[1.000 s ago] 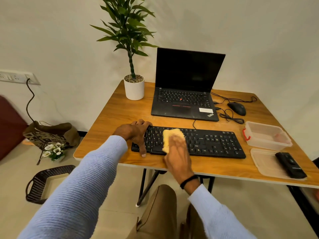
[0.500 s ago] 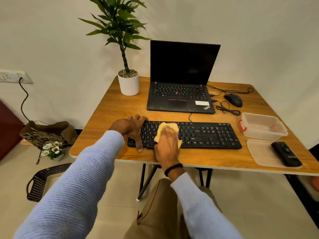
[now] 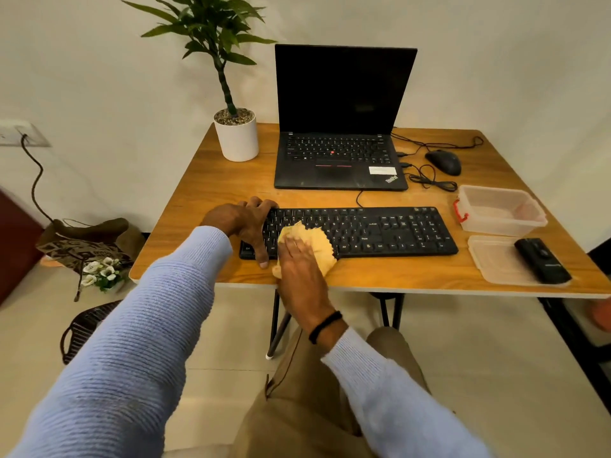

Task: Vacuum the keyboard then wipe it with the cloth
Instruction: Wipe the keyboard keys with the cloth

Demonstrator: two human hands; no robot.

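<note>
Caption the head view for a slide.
Right hand presses a yellow cloth onto the black keyboard while the left hand holds it.

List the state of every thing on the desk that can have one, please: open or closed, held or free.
laptop, open, screen dark.
clear container, open, lid off.
lid, flat on the table beside it.
black device, lying on the lid, untouched.
cloth, crumpled, pressed on the keyboard by the right hand.
keyboard, flat, left end gripped by the left hand.
</note>
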